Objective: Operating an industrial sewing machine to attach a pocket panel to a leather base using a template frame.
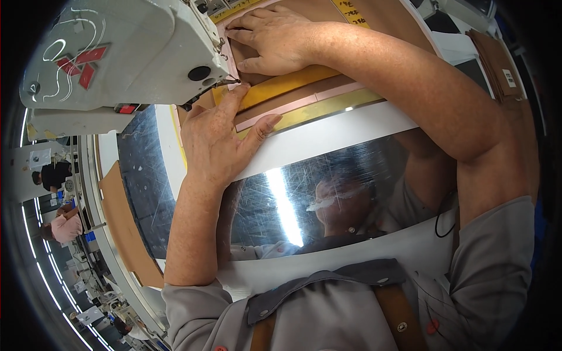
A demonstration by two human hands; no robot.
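Tight at the needle: machine head (117,52) overhanging on the left, blocking any approach from that side. Left hand (219,137) pressed flat on the brown strip (304,96) just below the head, right hand (272,38) flat on the panel (374,17) just behind it, only a narrow slot between them. Open steel plate (328,193) toward the body, free of objects. Brown stack (497,64) at far right, probably clear of the right forearm.
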